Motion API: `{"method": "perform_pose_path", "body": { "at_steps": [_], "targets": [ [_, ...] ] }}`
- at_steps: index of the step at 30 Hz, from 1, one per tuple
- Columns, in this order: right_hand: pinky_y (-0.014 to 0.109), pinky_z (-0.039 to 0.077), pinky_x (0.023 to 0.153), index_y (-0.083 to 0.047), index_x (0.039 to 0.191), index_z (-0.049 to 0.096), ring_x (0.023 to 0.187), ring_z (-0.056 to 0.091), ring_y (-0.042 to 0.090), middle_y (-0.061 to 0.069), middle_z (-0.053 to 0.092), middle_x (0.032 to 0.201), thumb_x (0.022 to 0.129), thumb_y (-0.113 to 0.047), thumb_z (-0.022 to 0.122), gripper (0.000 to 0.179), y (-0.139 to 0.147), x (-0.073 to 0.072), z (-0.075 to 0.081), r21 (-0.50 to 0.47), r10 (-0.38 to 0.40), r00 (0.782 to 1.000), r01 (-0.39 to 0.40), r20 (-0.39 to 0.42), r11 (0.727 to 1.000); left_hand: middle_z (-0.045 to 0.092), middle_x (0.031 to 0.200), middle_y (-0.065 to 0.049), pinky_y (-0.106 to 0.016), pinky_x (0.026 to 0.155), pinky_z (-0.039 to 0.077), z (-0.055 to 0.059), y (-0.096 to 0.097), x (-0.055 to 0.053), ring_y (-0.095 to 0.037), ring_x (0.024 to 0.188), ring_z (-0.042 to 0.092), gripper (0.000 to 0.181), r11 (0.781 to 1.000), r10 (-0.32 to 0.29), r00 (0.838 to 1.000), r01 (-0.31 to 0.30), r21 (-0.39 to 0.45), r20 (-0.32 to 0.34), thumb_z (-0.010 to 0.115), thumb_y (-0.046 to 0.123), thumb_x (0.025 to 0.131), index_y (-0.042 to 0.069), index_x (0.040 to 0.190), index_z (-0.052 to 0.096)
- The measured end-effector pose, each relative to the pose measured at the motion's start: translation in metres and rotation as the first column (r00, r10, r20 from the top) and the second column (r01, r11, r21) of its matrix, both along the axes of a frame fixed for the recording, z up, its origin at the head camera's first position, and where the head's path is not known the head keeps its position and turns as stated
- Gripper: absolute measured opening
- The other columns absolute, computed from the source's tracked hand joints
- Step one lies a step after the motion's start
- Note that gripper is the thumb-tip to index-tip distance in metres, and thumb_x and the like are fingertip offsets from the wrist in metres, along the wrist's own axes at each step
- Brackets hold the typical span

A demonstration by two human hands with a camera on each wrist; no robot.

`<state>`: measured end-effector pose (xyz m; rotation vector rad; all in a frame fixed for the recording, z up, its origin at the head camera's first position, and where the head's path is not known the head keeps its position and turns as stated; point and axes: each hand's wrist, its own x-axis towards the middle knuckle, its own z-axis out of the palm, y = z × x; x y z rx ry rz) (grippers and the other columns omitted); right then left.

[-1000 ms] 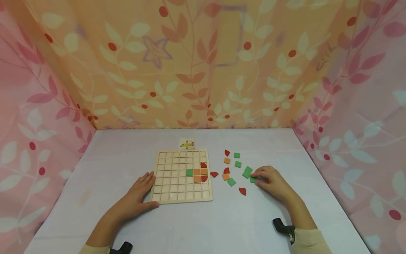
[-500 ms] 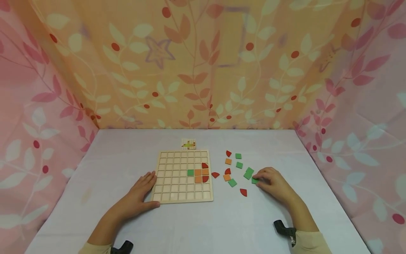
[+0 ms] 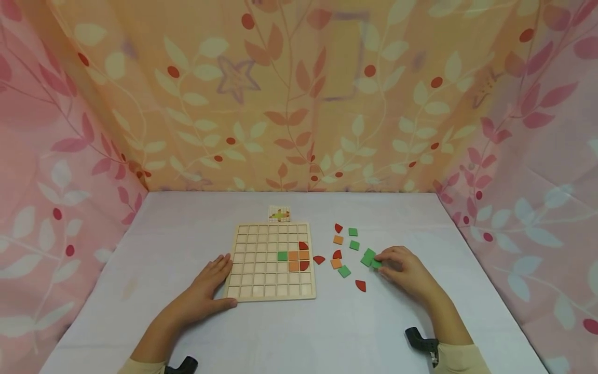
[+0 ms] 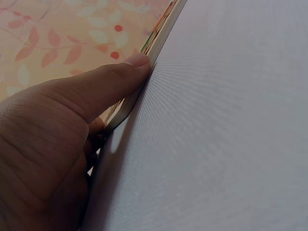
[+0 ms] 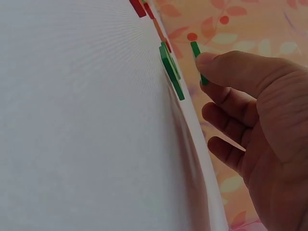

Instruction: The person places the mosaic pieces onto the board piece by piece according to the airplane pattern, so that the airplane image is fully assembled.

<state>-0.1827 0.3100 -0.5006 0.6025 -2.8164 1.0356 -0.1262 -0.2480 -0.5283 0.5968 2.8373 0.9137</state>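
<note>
Pinching a green tile (image 3: pixel 376 264) just above the table (image 3: pixel 299 332), the right hand (image 3: pixel 404 270) sits at three o'clock from the gridded board (image 3: pixel 252 266). Loose red, orange and green pieces (image 3: pixel 338 240) lie between them. Over at the board's nine o'clock edge, the left hand (image 3: pixel 203 285) rests spread wide; a small patterned card (image 3: pixel 279 214) lies at twelve.

With your right hand (image 5: pixel 269 110) you are pinching a green tile (image 5: pixel 195 48) and holding it clear of the white table (image 5: pixel 86 120), where other green tiles (image 5: pixel 173 78) are lying close together; red pieces (image 5: pixel 138 7) and an orange tile (image 5: pixel 159 31) are showing beyond them, and a flowered curtain (image 5: pixel 260 29) is hanging behind
</note>
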Motion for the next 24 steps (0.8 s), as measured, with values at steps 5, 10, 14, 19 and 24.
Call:
{"method": "perform_pose_path", "body": {
  "at_steps": [5,10,14,19,24],
  "targets": [
    [0.015,0.042,0.099,-0.021,0.115,0.078,0.114,0.058,0.017,-0.004,0.068,0.114,0.087,-0.013,0.083,0.030,-0.003,0.000,0.005,0.016,-0.001,1.000,0.001,-0.006,1.000,0.018,0.170,-0.015,-0.021,0.125,-0.008,-0.002,0.000,0.000,-0.037,0.158,0.012,0.111,1.000,0.007,1.000,-0.007,-0.018,-0.009,0.074,0.065,0.083,0.001,0.160,0.027],
    [0.012,0.039,0.099,-0.021,0.115,0.078,0.114,0.057,0.016,-0.004,0.068,0.115,0.086,-0.011,0.083,0.032,-0.005,-0.003,0.011,0.013,-0.003,0.999,0.004,-0.044,1.000,0.017,0.171,-0.015,-0.021,0.125,-0.008,0.000,0.000,-0.001,-0.037,0.158,0.012,0.110,1.000,0.001,1.000,-0.002,-0.017,-0.017,0.075,0.063,0.083,0.001,0.161,0.027],
    [0.009,0.039,0.100,-0.020,0.117,0.077,0.115,0.057,0.017,-0.004,0.068,0.116,0.087,-0.010,0.082,0.033,-0.009,-0.004,0.017,0.007,0.007,0.999,-0.007,-0.042,1.000,0.017,0.171,-0.014,-0.027,0.127,-0.005,0.002,0.001,-0.002,-0.037,0.158,0.012,0.110,1.000,0.005,1.000,-0.006,-0.017,-0.014,0.077,0.061,0.083,0.001,0.160,0.027],
    [0.017,0.045,0.101,-0.021,0.118,0.076,0.117,0.056,0.016,-0.006,0.068,0.116,0.088,-0.012,0.081,0.032,-0.019,-0.002,0.022,0.000,0.010,1.000,-0.010,0.006,1.000,0.017,0.171,-0.013,-0.032,0.129,-0.002,0.002,0.003,-0.001,-0.036,0.159,0.011,0.110,1.000,0.010,1.000,-0.009,-0.014,0.006,0.077,0.061,0.083,0.001,0.161,0.027],
    [0.031,0.051,0.102,-0.027,0.117,0.076,0.117,0.055,0.013,-0.010,0.067,0.115,0.088,-0.017,0.083,0.032,-0.036,-0.003,0.027,0.013,0.036,0.999,-0.037,0.014,0.999,0.017,0.171,-0.013,-0.025,0.127,-0.005,0.001,0.003,0.000,-0.036,0.159,0.011,0.110,1.000,0.009,1.000,-0.009,-0.019,0.012,0.077,0.061,0.083,0.001,0.161,0.027]
  ]
}}
